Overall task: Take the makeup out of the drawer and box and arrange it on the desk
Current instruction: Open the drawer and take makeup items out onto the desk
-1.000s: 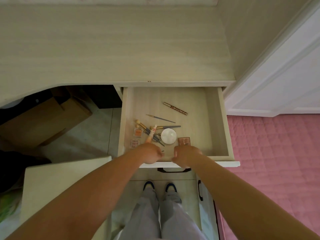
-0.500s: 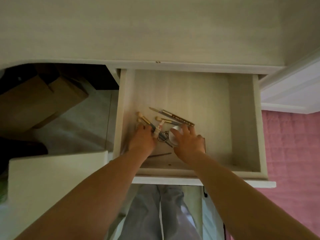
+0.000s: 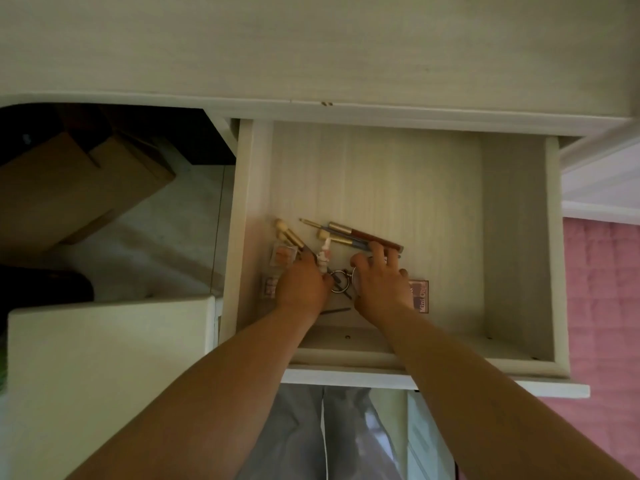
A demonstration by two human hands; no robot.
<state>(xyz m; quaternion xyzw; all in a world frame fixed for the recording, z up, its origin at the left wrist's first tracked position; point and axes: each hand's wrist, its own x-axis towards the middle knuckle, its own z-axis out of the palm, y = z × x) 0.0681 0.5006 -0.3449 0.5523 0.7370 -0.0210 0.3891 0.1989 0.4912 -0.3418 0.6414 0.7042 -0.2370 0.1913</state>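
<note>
Head view, looking down into the open drawer (image 3: 512,237) below the pale wooden desk (image 3: 311,46). Both forearms reach in over the drawer's front rim. The left hand (image 3: 303,285) lies palm down on the drawer floor among small items, its fingers curled forward; whether it grips anything cannot be told, since the fingertips are hidden by the hand itself. Just beyond it lie two gold-handled brushes (image 3: 289,235), a small clear pot with a pinkish content (image 3: 283,255) and a small pale bottle (image 3: 323,259). The right hand (image 3: 382,284) is spread, fingers extended forward and touching the near end of a brown-and-gold pencil (image 3: 367,236) that lies aslant beside a blue-handled brush (image 3: 343,241); the thumb curves towards a round compact (image 3: 354,280), mostly covered. Between the two hands sits a metal ring-handled tool (image 3: 337,282). A pink palette (image 3: 420,296) shows at the right hand's outer edge, partly under it. A thin dark stick (image 3: 336,310) lies near the wrists. Left of the drawer: a cardboard box (image 3: 69,188) under the desk and a pale stool top (image 3: 104,358). Right: pink quilted fabric (image 3: 606,306)
</note>
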